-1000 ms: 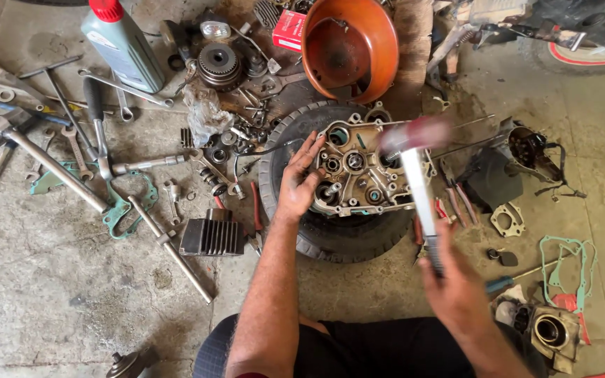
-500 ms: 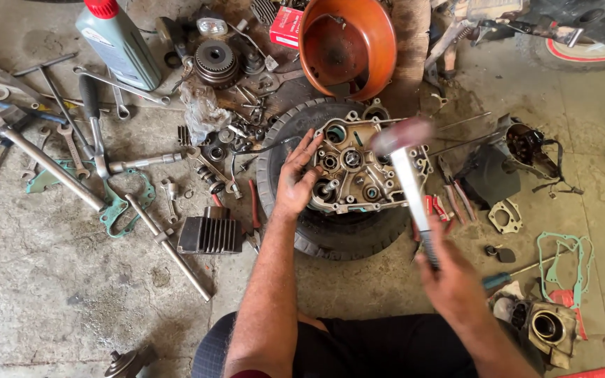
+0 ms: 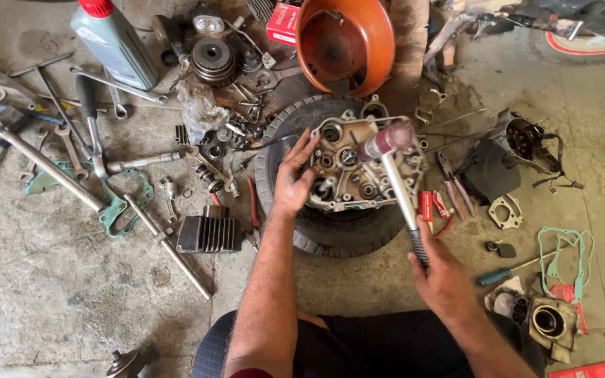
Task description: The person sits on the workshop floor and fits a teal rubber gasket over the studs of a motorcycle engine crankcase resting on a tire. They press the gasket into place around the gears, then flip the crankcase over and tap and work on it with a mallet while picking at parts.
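A grey metal engine case half (image 3: 358,168) lies flat on a black tyre (image 3: 330,227) on the concrete floor. My left hand (image 3: 293,179) rests on the case's left edge, fingers spread over it. My right hand (image 3: 442,273) grips the ribbed end of a mallet's metal handle (image 3: 402,196). The mallet's reddish head (image 3: 386,140) is blurred just above the middle of the case.
An orange bowl (image 3: 348,42) stands behind the tyre. A grey oil bottle (image 3: 115,43), wrenches, long steel bars (image 3: 49,169) and a finned black part (image 3: 209,233) litter the left. Green gaskets (image 3: 566,259), pliers (image 3: 449,175), a blue-handled screwdriver (image 3: 498,274) and engine parts lie to the right.
The mallet head has swung down and left, from right of the case to over its middle. My left hand has stayed on the case's edge.
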